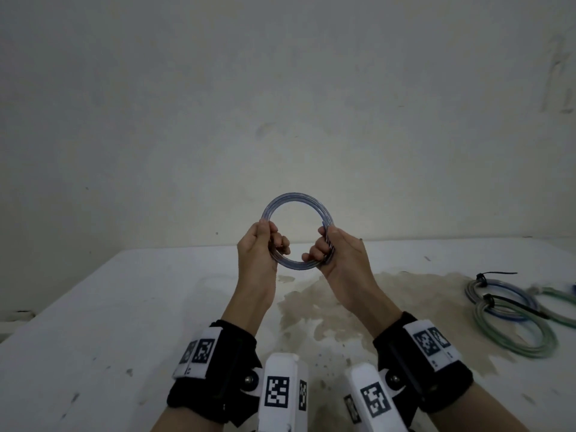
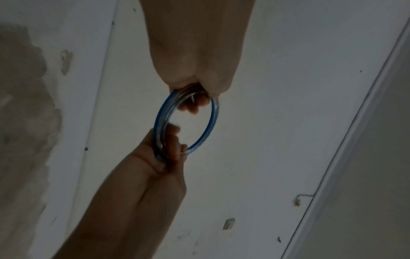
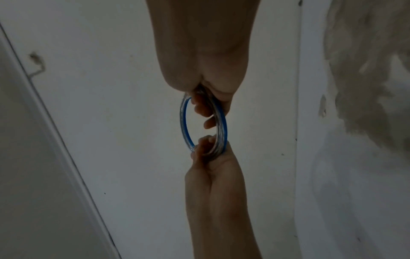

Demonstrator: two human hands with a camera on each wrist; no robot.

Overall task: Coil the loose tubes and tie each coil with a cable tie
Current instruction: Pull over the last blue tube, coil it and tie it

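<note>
A coil of clear tube with a blue stripe (image 1: 296,199) is held upright in the air above the white table (image 1: 124,307), several turns lying together. My left hand (image 1: 263,244) grips the coil's left side with curled fingers. My right hand (image 1: 330,249) grips its right side the same way. The left wrist view shows the coil (image 2: 213,122) edge-on between the left hand (image 2: 195,91) above and the right hand (image 2: 168,150) below. In the right wrist view the coil (image 3: 184,126) runs from the right hand (image 3: 208,101) to the left hand (image 3: 206,152). No cable tie shows on this coil.
At the table's right lie a blue-striped coil (image 1: 498,299) and a green coil (image 1: 517,330), each bound with a black cable tie (image 1: 489,299). More green tube (image 1: 554,291) reaches the right edge. A brownish stain (image 1: 343,307) covers the table's middle. A plain wall stands behind.
</note>
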